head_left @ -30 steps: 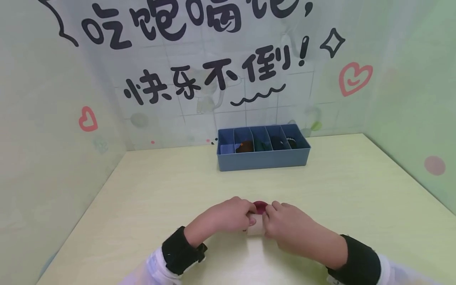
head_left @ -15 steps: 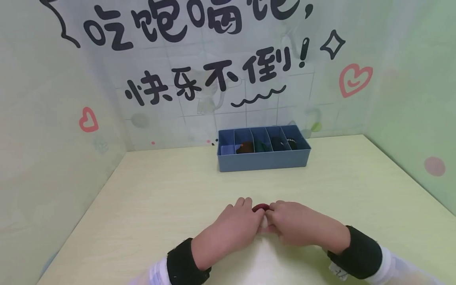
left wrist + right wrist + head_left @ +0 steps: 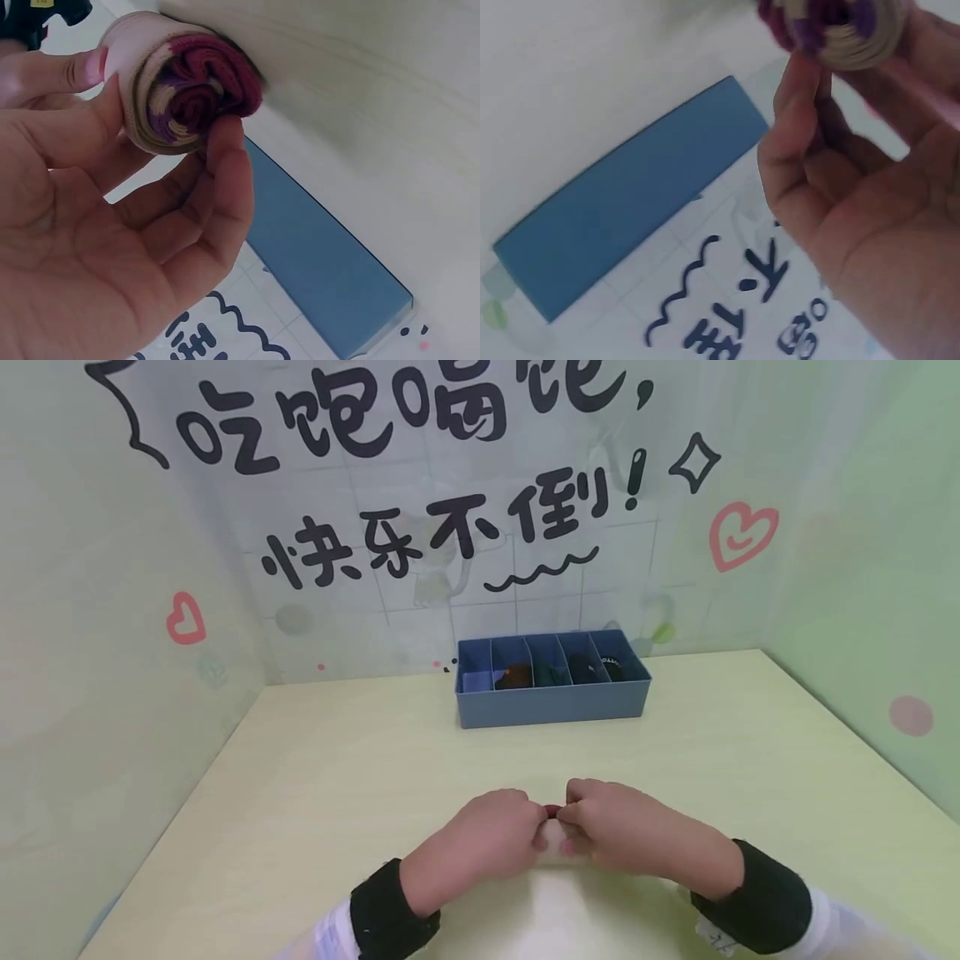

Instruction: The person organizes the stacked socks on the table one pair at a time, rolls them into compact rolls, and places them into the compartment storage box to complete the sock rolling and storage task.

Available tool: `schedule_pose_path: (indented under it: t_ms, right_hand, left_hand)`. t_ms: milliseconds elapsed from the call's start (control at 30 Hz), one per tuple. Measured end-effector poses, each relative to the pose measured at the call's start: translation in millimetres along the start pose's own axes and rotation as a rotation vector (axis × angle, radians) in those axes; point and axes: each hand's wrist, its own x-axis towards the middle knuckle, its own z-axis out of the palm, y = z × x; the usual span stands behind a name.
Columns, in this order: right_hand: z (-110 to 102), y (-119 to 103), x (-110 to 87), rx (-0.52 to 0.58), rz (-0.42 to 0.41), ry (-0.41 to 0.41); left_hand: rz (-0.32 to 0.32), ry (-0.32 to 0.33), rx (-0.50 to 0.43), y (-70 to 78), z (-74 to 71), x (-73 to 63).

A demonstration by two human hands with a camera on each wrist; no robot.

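Note:
A rolled-up sock (image 3: 553, 842) is held between both hands low in the middle of the head view. Its outside is cream; in the left wrist view the rolled end of the sock (image 3: 191, 101) shows maroon, purple and cream spirals. My left hand (image 3: 486, 837) grips it from the left, thumb on the cream side and fingertips at the maroon edge. From the right, my right hand (image 3: 633, 828) pinches the other end, where the sock (image 3: 847, 34) is cut off by the top of the right wrist view. Part of the roll is hidden behind the fingers.
Farther back on the pale table (image 3: 337, 760), near the wall, stands a blue divided box (image 3: 551, 706). Brown, dark green and black rolled items (image 3: 513, 677) lie in several of its compartments. Walls with printed lettering enclose the back and sides.
The left hand first reaches over the roll, then draws back to its left side. Less of the maroon part shows between the hands now. The right hand keeps its hold, shifting slightly.

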Motion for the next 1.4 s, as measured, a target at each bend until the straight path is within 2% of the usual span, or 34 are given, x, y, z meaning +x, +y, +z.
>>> schedule_pose_path:
  t_ms: [167, 333, 400, 467, 600, 733, 800, 967, 1033, 1133, 1267, 1333, 1400]
  right_hand:
    - [7, -16, -7.3, -0.373, -0.096, 0.206]
    - [17, -23, -10.9, -0.73, -0.2, 0.319]
    - [20, -24, -9.8, -0.801, -0.221, 0.34]
    - [22, -23, -7.5, -0.821, -0.225, 0.359]
    - [19, -20, -4.0, -0.723, -0.192, 0.345]
    - [15, -17, -1.8, -0.596, -0.161, 0.285]
    - [13, -16, -1.3, -0.531, -0.155, 0.247]
    - [7, -9, -1.6, -0.332, -0.12, 0.177]
    - [6, -5, -1.5, -0.22, -0.075, 0.137]
    - [3, 2, 0.8, 0.009, 0.025, 0.05]
    - [-1, 14, 6.5, 0.341, 0.155, -0.11]
    - [-2, 18, 8.9, 0.446, 0.204, -0.177]
    - [-4, 20, 10.1, 0.503, 0.251, -0.219]
  left_hand:
    - [0.008, 0.002, -0.045, -2.4, 1.0, 1.7]
    - [-0.018, -0.014, -0.07, -1.8, 0.4, 3.0]
    - [-0.03, -0.021, -0.076, -1.7, 0.5, 3.3]
    - [-0.04, -0.023, -0.08, -1.8, 0.2, 3.4]
    - [-0.081, -0.034, -0.076, -1.9, -0.2, 2.7]
    - [-0.116, -0.072, -0.08, -3.3, -0.4, 2.5]
    - [-0.123, -0.086, -0.088, -4.0, -0.3, 2.4]
    - [-0.113, -0.073, -0.075, -3.6, 0.1, 1.6]
    - [-0.111, -0.068, -0.072, -3.1, 0.6, 1.3]
    - [-0.115, -0.072, -0.082, -2.5, 1.7, 1.7]
    - [-0.116, -0.069, -0.081, -1.0, 3.0, 2.8]
    - [-0.117, -0.067, -0.073, -0.2, 3.6, 3.4]
    - [-0.12, -0.066, -0.07, 0.2, 4.3, 3.8]
